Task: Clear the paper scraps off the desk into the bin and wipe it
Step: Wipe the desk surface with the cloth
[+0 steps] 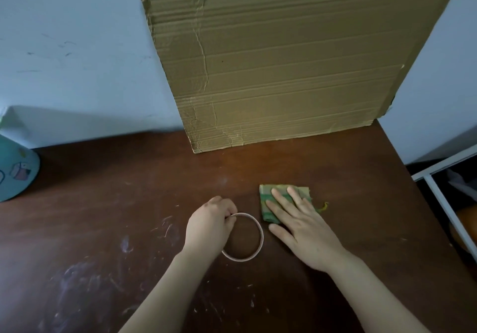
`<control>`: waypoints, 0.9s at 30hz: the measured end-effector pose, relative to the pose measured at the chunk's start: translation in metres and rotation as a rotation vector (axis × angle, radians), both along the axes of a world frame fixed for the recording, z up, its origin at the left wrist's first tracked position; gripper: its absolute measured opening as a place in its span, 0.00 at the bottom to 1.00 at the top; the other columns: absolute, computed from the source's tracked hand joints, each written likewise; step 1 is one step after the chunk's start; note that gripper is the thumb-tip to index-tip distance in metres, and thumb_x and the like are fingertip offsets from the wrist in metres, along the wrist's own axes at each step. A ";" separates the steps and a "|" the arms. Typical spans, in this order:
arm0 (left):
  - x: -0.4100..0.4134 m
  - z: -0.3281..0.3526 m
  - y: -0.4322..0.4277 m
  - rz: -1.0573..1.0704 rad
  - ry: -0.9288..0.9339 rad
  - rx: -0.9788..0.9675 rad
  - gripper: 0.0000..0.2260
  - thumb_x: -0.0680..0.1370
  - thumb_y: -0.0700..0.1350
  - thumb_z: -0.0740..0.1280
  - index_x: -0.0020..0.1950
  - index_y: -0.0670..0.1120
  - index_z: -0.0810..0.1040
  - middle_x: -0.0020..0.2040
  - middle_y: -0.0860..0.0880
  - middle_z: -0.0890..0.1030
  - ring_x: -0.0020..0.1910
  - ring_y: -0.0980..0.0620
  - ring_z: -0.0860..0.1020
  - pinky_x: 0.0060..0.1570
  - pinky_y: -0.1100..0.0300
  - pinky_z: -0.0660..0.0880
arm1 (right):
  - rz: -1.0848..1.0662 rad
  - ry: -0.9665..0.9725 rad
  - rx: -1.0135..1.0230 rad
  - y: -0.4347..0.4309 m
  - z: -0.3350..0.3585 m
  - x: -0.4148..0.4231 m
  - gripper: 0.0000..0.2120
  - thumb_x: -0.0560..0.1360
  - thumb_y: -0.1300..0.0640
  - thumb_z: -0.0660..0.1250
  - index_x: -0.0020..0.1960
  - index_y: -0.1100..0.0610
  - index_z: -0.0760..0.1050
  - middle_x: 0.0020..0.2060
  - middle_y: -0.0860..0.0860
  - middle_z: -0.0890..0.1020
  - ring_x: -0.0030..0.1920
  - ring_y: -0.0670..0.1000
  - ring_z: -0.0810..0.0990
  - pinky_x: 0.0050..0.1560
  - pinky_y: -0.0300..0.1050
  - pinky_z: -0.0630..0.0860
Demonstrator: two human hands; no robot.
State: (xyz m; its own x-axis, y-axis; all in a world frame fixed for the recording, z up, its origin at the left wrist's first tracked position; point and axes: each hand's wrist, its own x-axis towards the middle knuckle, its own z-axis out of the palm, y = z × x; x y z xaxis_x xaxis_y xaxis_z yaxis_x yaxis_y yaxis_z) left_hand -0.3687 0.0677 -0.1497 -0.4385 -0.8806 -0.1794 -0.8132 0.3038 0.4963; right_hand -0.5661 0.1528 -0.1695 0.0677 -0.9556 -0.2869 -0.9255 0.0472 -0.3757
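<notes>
Stage: wiping | my left hand (210, 225) pinches thin pale ring (240, 259) | my right hand (304, 232) spread flat on folded green-yellow cloth (267, 195) | dark brown wooden desk (129, 203): 0 big scraps visible, white smears left

Desk (129, 203): dark red-brown, with whitish scuffs and scratch streaks over the near half.
Cloth (264, 193): green with pale yellow-tan bands, and a yellow frayed thread at one corner.
Ring (261, 238): pale pinkish-white.
Cardboard (296, 61): tan, with horizontal ribbed lines and paler creases.
Wall (77, 48): pale blue-white, with faint grey marks.
Teal object (15, 177): pink-and-white cube motifs.
</notes>
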 end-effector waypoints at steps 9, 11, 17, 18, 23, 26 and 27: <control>0.003 0.019 -0.030 0.226 0.169 0.047 0.06 0.72 0.44 0.71 0.38 0.54 0.77 0.36 0.55 0.79 0.35 0.60 0.75 0.32 0.72 0.66 | -0.138 0.082 0.089 -0.080 0.003 -0.029 0.30 0.78 0.36 0.40 0.77 0.46 0.42 0.76 0.44 0.39 0.74 0.51 0.32 0.73 0.51 0.37; -0.003 0.021 -0.041 0.284 0.206 0.065 0.06 0.72 0.44 0.71 0.37 0.53 0.76 0.34 0.55 0.78 0.34 0.60 0.75 0.31 0.73 0.65 | -0.105 0.052 0.062 -0.071 0.001 -0.022 0.31 0.77 0.35 0.40 0.77 0.46 0.42 0.76 0.43 0.38 0.73 0.49 0.30 0.72 0.49 0.35; -0.047 0.009 -0.056 0.310 0.233 0.195 0.04 0.72 0.44 0.69 0.39 0.51 0.76 0.35 0.53 0.79 0.37 0.56 0.77 0.34 0.67 0.67 | -0.096 0.037 -0.024 0.007 -0.002 -0.038 0.36 0.70 0.30 0.29 0.75 0.42 0.41 0.71 0.35 0.34 0.69 0.40 0.23 0.66 0.39 0.25; -0.056 0.006 -0.058 0.332 0.248 0.221 0.03 0.72 0.44 0.69 0.40 0.50 0.77 0.35 0.52 0.80 0.36 0.55 0.77 0.34 0.66 0.68 | -0.127 0.047 -0.016 0.007 -0.002 -0.049 0.36 0.70 0.31 0.29 0.75 0.41 0.41 0.71 0.35 0.34 0.69 0.40 0.24 0.66 0.38 0.25; -0.085 -0.002 -0.064 0.491 0.359 0.307 0.03 0.72 0.43 0.68 0.43 0.45 0.78 0.25 0.52 0.78 0.28 0.56 0.76 0.35 0.59 0.73 | -0.245 0.122 0.025 -0.046 -0.002 -0.095 0.31 0.77 0.36 0.39 0.77 0.45 0.43 0.76 0.43 0.41 0.75 0.49 0.33 0.73 0.48 0.37; -0.095 -0.005 -0.062 0.548 0.402 0.325 0.06 0.72 0.44 0.69 0.47 0.44 0.77 0.28 0.52 0.80 0.31 0.53 0.78 0.40 0.54 0.76 | -0.223 0.117 0.043 -0.064 -0.003 -0.098 0.30 0.78 0.37 0.41 0.77 0.47 0.43 0.76 0.45 0.41 0.75 0.52 0.34 0.73 0.50 0.37; -0.097 -0.005 -0.060 0.559 0.412 0.317 0.08 0.73 0.44 0.70 0.49 0.44 0.77 0.30 0.51 0.80 0.33 0.52 0.79 0.42 0.54 0.77 | -0.209 0.101 0.026 -0.060 -0.004 -0.096 0.30 0.78 0.37 0.41 0.77 0.47 0.43 0.76 0.45 0.41 0.75 0.51 0.34 0.73 0.49 0.37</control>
State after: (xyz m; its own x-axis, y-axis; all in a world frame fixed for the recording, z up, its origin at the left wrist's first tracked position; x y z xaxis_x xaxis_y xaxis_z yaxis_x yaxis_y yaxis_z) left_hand -0.4658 0.0080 -0.1543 -0.0283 -0.9249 -0.3791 -0.5346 -0.3064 0.7876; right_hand -0.6618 0.0925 -0.1735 -0.1613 -0.9379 -0.3070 -0.9275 0.2503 -0.2775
